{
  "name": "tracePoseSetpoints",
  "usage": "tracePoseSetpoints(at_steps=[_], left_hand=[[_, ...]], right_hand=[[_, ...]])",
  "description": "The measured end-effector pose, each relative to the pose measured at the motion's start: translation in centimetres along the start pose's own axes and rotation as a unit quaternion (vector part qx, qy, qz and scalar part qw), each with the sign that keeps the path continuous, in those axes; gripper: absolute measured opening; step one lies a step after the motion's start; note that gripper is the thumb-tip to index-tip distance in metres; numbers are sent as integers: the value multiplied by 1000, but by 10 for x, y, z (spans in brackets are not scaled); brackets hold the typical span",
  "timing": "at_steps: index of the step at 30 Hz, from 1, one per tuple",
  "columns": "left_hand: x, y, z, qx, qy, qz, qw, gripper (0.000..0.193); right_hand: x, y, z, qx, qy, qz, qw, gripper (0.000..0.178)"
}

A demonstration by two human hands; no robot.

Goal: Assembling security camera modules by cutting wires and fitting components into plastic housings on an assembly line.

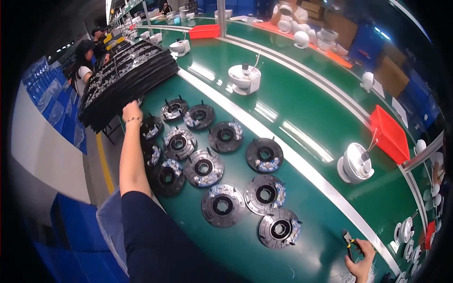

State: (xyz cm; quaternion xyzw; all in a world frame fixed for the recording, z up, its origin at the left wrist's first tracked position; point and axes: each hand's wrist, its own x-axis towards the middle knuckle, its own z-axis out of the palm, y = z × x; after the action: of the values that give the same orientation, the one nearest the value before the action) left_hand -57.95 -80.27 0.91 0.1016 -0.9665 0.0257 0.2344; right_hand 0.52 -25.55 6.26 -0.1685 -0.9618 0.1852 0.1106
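Left hand at tray stack, grip can't tell | right hand, well right of stack, gripping cutters | step: likely reaching | next: needs finger hold

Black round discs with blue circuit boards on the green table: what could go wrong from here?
The black round discs sit crowded on the green table, so the bare left forearm beside them might nudge one into another. The left hand is right by the tall stack of black trays; a bump could shift it. The right hand holds black-and-yellow-handled metal cutters, which could scratch the table if they slipped.
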Motion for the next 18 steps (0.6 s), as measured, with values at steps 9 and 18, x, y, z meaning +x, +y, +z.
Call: tracePoseSetpoints(at_steps=[9, 18], left_hand=[[-3, -11, 15, -69, -101, -99, 988, 32], [22, 89, -17, -174, 10, 23, 984, 41]], right_hand=[[12, -13, 17, 5, -14, 5, 1000, 43], [12, 8, 27, 38, 7, -14, 999, 45]])
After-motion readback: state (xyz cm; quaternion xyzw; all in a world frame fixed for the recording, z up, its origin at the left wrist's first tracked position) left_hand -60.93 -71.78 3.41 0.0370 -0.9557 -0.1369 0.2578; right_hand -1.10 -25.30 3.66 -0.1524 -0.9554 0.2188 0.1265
